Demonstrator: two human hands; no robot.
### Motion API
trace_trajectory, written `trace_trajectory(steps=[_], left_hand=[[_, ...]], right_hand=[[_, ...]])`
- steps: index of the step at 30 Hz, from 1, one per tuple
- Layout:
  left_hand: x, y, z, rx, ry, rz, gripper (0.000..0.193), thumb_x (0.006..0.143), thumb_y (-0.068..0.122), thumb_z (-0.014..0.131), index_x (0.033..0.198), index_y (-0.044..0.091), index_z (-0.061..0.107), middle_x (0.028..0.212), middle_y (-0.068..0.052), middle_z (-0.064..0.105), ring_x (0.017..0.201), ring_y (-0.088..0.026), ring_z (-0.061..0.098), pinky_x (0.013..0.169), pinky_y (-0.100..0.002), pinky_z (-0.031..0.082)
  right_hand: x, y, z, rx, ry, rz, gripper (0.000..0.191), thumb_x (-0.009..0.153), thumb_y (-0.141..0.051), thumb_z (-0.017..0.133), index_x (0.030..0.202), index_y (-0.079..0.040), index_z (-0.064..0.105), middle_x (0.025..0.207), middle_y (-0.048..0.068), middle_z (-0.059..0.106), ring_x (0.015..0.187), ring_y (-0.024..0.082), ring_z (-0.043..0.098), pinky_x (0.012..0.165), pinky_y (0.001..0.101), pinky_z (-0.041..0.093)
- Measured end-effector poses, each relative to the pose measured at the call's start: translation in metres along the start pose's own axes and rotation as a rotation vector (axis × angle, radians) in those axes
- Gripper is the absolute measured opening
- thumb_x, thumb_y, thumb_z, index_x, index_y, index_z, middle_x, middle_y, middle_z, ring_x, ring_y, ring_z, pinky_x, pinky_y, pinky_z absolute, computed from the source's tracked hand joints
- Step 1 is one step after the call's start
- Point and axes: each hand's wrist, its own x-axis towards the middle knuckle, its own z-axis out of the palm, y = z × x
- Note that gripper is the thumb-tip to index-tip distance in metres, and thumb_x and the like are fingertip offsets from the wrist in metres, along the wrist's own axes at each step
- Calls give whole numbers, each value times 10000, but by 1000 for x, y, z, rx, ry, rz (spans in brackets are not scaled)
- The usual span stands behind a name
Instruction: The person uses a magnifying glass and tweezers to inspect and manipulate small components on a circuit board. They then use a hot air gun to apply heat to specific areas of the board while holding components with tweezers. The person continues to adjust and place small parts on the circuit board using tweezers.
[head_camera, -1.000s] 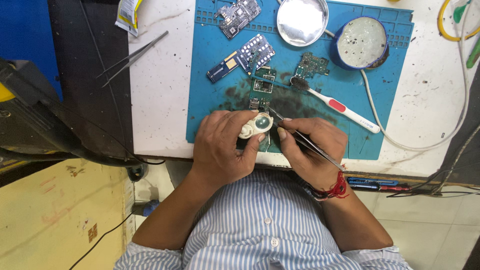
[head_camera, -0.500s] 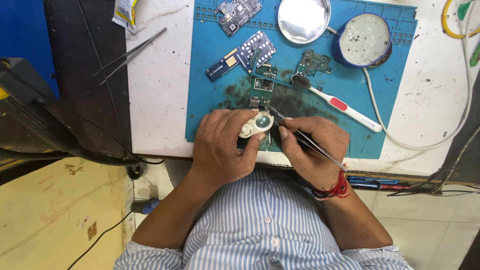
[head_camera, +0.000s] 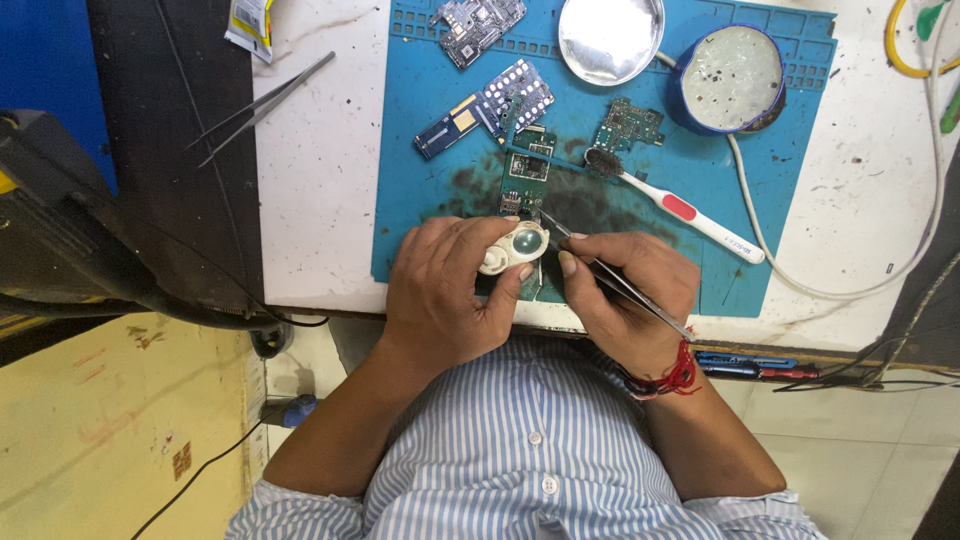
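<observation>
Unchanged from a second ago: left hand (head_camera: 440, 290) gripping white loupe (head_camera: 513, 248); right hand (head_camera: 625, 290) pinching tweezers (head_camera: 610, 283), tips just beyond at small circuit board (head_camera: 527, 170).

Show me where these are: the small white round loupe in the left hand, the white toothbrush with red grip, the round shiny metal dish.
small white round loupe (head_camera: 516, 246), head view, lens.
white toothbrush with red grip (head_camera: 680, 209), head view, red grip.
round shiny metal dish (head_camera: 610, 36), head view, bare centre.
</observation>
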Motion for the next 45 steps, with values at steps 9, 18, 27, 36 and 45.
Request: trace_trajectory(steps=[9, 18, 27, 36, 45], left_hand=[[0, 0, 0, -1, 1, -2, 350, 919, 195, 754, 1221, 70, 630, 1109, -73, 736, 1040, -265, 664, 882, -412, 490], [-1, -1, 1, 4, -7, -6, 366, 909, 205, 759, 1226, 71, 632, 1110, -77, 740, 1042, -267, 664, 873, -409, 480], [-2, 0, 1, 10, -4, -10, 375, 916, 205, 760, 1238, 76, 618, 1121, -72, 741, 1048, -263, 664, 874, -409, 477], [-1, -1, 1, 6, -9, -9, 382, 911, 196, 763, 1240, 73, 612, 1115, -72, 741, 1034, -260, 669, 864, -411, 477], [-1, 0, 0, 11, -5, -11, 378, 894, 181, 759, 1229, 74, 622, 1109, -77, 741, 1027, -266, 667, 861, -406, 477]], right_hand=[[0, -1, 0, -2, 19, -15, 162, 890, 33, 777, 1038, 38, 711, 936, 126, 748, 793, 174, 730, 666, 249, 550], [-1, 0, 0, 4, 18, 15, 153, 889, 33, 775, 1029, 43, 714, 924, 121, 751, 764, 159, 725, 686, 260, 548], [-1, -1, 1, 37, 20, 24, 172, 909, 36, 778, 1068, 44, 711, 958, 123, 755, 800, 162, 733, 671, 237, 556], [0, -1, 0, 34, 0, 30, 171, 906, 36, 774, 1066, 45, 714, 952, 123, 758, 786, 155, 728, 708, 255, 555], [0, 0, 0, 20, 12, 4, 159, 910, 30, 775, 1055, 40, 713, 948, 117, 756, 787, 159, 730, 705, 260, 549]])
